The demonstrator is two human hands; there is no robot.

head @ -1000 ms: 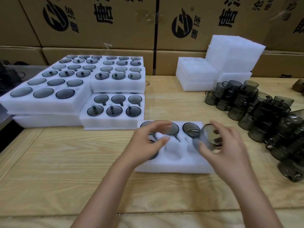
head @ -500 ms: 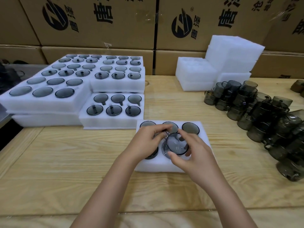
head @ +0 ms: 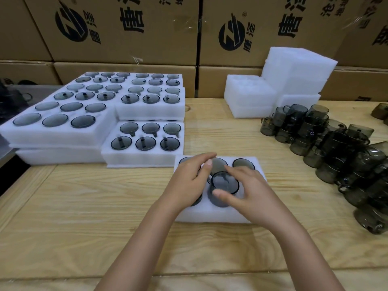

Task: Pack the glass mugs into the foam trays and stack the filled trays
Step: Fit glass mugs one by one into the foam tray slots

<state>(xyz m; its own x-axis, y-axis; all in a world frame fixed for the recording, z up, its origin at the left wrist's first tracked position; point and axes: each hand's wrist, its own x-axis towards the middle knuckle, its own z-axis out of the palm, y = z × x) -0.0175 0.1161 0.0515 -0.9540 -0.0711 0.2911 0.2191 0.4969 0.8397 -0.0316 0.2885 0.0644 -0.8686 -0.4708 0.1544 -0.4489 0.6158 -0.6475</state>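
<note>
Grainy wood table; round smoky-glass mug, white foam tray.

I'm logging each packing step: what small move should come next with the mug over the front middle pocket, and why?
Probably press the mug down until it seats in the foam tray. Its rim stands above the foam, the right hand grips it, and the left hand rests on the tray beside it.

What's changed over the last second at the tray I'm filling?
The right hand carried the smoky grey glass mug leftward and lowered it into the front middle pocket of the white foam tray, still gripping it. The left hand stayed over the tray's left side; everything else unchanged.
</note>
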